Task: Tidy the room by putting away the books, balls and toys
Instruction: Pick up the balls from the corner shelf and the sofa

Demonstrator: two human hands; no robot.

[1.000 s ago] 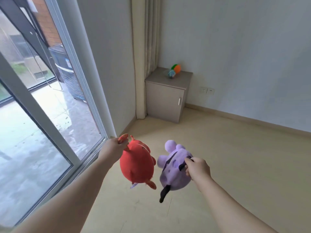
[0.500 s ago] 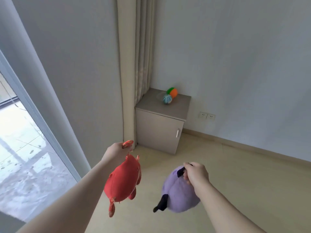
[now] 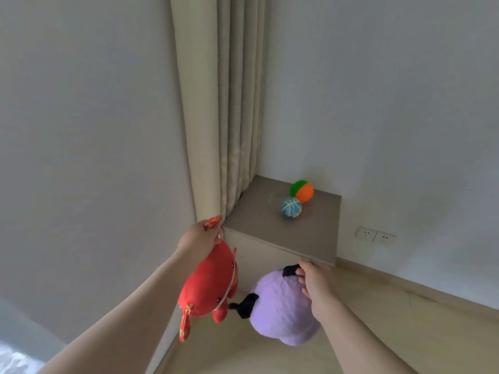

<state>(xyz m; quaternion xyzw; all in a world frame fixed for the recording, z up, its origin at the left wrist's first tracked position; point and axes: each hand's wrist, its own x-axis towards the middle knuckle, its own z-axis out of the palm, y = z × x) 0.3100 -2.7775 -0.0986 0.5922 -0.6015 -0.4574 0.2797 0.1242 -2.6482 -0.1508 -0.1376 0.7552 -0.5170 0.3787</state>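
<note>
Left hand (image 3: 198,240) fingers clamp the red plush toy (image 3: 209,284); right hand (image 3: 314,282) fingers clamp the purple plush toy (image 3: 283,306), both lower centre, below the grey cabinet (image 3: 283,225) top, right hand nearer.

A beige curtain (image 3: 224,103) hangs in the corner, touching the grey cabinet (image 3: 318,238) top. Two white wall sockets (image 3: 375,235) sit right of the cabinet, above the skirting board.
</note>
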